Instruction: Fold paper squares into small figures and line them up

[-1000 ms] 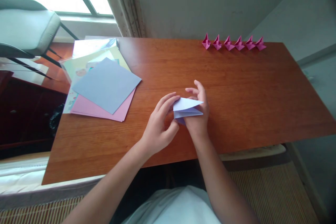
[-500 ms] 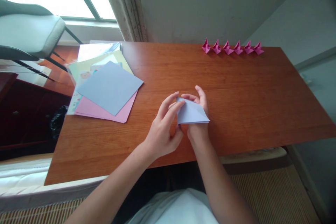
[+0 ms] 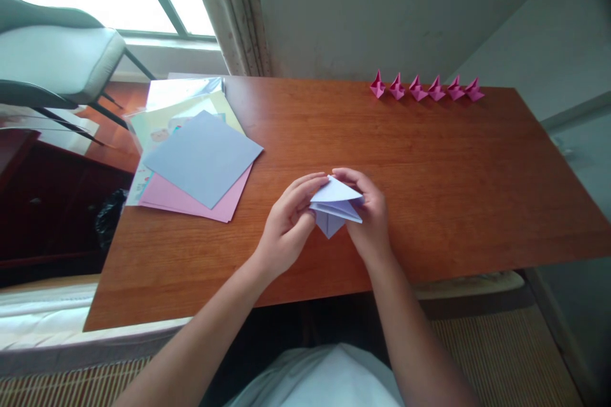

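Observation:
A pale blue-violet sheet of origami paper (image 3: 337, 191), folded into layered triangular flaps, is held up above the near part of the table. My left hand (image 3: 289, 222) is closed on its left side, with the thumb below and the fingers along the upper edge. Around the right side curls my right hand (image 3: 372, 213), its fingertips near the top corner and partly behind the paper. The flaps stand apart in front, and one point hangs downward between my hands.
On the wooden table (image 3: 429, 159), a blue-grey square sheet (image 3: 205, 156) lies over pink sheets (image 3: 224, 206) and patterned packets (image 3: 143, 187) at the left. Several pink folded paper figures (image 3: 417, 89) line the far right edge. A chair (image 3: 62, 57) stands beyond the left side.
The folded paper has turned, and its flaps now spread apart with a point hanging down. My right hand's raised fingers have closed in around its right side.

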### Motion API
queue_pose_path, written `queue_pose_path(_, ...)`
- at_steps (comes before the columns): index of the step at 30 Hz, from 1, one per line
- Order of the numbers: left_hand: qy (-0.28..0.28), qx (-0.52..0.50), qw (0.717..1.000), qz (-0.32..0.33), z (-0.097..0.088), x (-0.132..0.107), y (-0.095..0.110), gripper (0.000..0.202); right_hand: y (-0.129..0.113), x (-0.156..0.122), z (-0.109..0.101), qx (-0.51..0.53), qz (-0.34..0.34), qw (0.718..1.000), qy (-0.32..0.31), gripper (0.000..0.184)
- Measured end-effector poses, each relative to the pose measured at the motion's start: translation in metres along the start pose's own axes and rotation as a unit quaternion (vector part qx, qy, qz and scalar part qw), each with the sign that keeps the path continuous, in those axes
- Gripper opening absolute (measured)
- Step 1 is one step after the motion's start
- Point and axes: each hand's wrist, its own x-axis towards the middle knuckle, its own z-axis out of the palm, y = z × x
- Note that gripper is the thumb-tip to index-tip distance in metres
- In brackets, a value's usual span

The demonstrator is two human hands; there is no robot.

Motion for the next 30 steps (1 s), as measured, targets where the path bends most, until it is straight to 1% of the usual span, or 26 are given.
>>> queue_pose_path(2,0.008,-0.014,0.999,-0.039,-0.001,0.002,0.003,0.035,-0.002,0.001,-0.006,-0.030,-0.026,0.999,-0.006,0.021)
queue_pose_path(4,0.015,-0.023,0.997,-0.068,-0.002,0.003,0.004,0.030,-0.004,0.002,-0.010,-0.057,-0.047,0.997,-0.017,0.017)
queue_pose_path(7,0.022,-0.069,0.990,-0.120,-0.001,0.003,0.004,0.031,-0.006,0.003,-0.017,-0.079,-0.061,0.994,-0.038,0.017)
queue_pose_path(10,0.025,-0.141,0.974,-0.178,-0.001,0.002,0.000,0.034,-0.006,0.003,-0.022,-0.076,-0.074,0.992,-0.068,0.018)
queue_pose_path(12,0.030,-0.175,0.964,-0.197,-0.001,0.001,-0.003,0.034,-0.007,0.003,-0.025,-0.074,-0.083,0.990,-0.086,0.019)
queue_pose_path(16,0.024,-0.210,0.954,-0.214,-0.003,0.002,-0.004,0.032,-0.009,0.003,-0.029,-0.091,-0.098,0.985,-0.106,0.021)
queue_pose_path(22,0.030,-0.216,0.951,-0.218,-0.002,0.003,-0.001,0.028,-0.012,0.005,-0.030,-0.123,-0.104,0.981,-0.112,0.021)
queue_pose_path(25,0.034,-0.224,0.948,-0.222,-0.002,0.003,-0.001,0.028,-0.012,0.005,-0.031,-0.135,-0.115,0.977,-0.118,0.026)
queue_pose_path(28,0.027,-0.252,0.942,-0.221,-0.002,0.003,-0.002,0.032,-0.011,0.003,-0.032,-0.146,-0.123,0.974,-0.125,0.032)
queue_pose_path(30,0.019,-0.265,0.939,-0.218,-0.003,0.003,-0.003,0.031,-0.010,0.002,-0.032,-0.152,-0.129,0.971,-0.128,0.036)
